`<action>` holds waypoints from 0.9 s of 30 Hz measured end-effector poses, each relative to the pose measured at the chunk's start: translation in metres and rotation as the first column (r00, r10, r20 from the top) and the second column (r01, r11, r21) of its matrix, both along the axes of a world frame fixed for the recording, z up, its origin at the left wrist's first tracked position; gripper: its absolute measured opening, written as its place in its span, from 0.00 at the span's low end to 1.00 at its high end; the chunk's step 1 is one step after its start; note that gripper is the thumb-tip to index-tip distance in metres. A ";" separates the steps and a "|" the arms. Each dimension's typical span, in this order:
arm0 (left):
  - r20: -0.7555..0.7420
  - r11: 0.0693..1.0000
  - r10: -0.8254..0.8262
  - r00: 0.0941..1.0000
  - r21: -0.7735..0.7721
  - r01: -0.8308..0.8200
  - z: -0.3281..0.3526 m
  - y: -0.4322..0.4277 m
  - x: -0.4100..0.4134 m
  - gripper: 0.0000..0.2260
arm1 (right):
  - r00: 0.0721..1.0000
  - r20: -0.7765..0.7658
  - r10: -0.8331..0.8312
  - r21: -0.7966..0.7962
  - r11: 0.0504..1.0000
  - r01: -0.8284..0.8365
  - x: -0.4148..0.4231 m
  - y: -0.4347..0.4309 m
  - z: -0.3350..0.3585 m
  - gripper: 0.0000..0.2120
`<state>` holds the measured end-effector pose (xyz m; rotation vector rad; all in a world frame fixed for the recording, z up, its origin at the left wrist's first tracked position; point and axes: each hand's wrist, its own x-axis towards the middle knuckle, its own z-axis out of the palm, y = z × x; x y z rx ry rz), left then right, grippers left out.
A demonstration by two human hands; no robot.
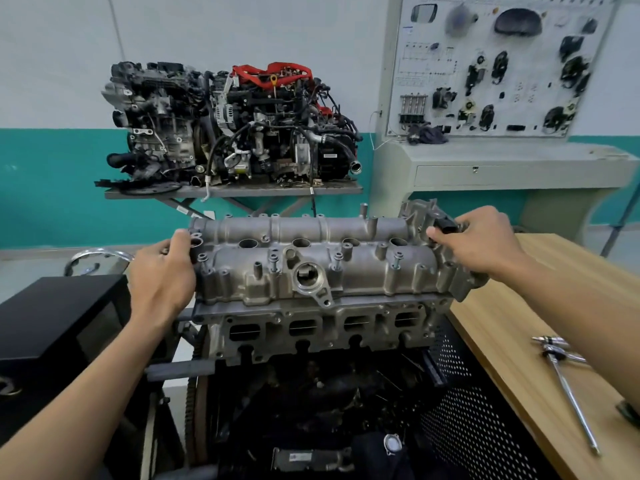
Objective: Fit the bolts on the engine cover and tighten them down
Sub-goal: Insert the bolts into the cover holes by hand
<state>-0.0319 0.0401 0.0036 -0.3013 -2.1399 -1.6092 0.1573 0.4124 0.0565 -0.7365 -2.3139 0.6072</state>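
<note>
A grey cast aluminium engine cover [311, 261] lies along the top of the cylinder head [322, 327] on the engine stand. My left hand [162, 275] grips the cover's left end, fingers curled over its edge. My right hand [481, 244] grips the right end, by a black sensor plug [448, 226]. Several bolts stand upright in holes along the cover's near side, such as a bolt [273, 263] left of centre and another bolt [397, 260] to the right.
A wooden bench [512, 327] stands on the right with a long ratchet wrench [568, 386] lying on it. A black box [59, 313] sits on the left. Behind are two engines on a shelf [228, 192] and a training panel [502, 64].
</note>
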 end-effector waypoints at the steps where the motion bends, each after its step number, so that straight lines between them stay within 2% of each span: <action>1: 0.002 1.000 0.003 1.000 0.002 -0.003 0.000 0.000 0.000 0.22 | 1.000 0.007 0.002 0.003 1.000 -0.002 0.000 0.000 0.001 0.27; 7: -0.007 1.000 0.020 1.000 0.010 -0.020 0.000 0.000 0.000 0.21 | 0.999 0.019 0.027 -0.044 0.999 -0.026 -0.005 0.001 0.006 0.26; 18: -0.044 0.996 0.086 0.995 0.008 -0.085 -0.004 0.001 -0.001 0.21 | 0.999 0.030 0.019 -0.011 1.000 -0.018 -0.009 -0.001 0.019 0.27; 23: -0.017 0.993 0.107 0.994 0.043 -0.106 -0.005 0.001 -0.003 0.22 | 0.998 0.055 0.000 0.040 0.999 -0.002 -0.007 -0.006 0.035 0.24; 27: -0.016 0.993 0.113 0.993 0.039 -0.113 -0.006 0.000 -0.006 0.22 | 0.998 0.058 0.020 -0.005 1.000 -0.020 -0.006 -0.008 0.032 0.21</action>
